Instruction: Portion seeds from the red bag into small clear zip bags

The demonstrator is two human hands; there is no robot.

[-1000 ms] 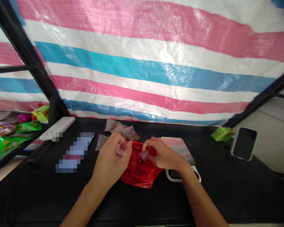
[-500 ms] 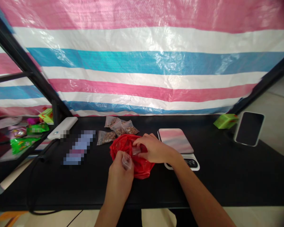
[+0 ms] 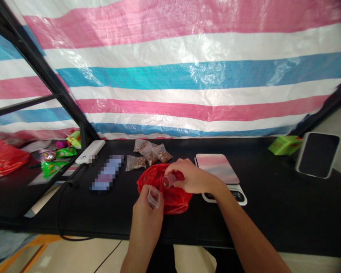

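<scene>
My left hand [image 3: 148, 204] is closed on a small clear plastic bag [image 3: 154, 198], whose mouth gapes upward. Between the thumb and fingers of my right hand [image 3: 189, 176] is a small clear plastic cup [image 3: 168, 181]. The cup is tipped, its round mouth facing left towards the little bag, and a few small bits appear to lie inside. Both hands are over a crumpled red plastic bag [image 3: 177, 203], whose contents are mostly hidden. Just behind it lie several small zip bags [image 3: 150, 153] filled with brown pieces.
A kitchen scale [image 3: 217, 168] with a pinkish top stands right of the red bag. Farther right are a green box [image 3: 284, 146] and a propped phone [image 3: 318, 155]. On the left lie a white power bank [image 3: 91, 151], a blurred-out item [image 3: 107, 173] and a black cable [image 3: 58, 212].
My right hand has brought the cup up and turned it so its mouth shows. The small bag's mouth looks wider. The view has swung left and tilted.
</scene>
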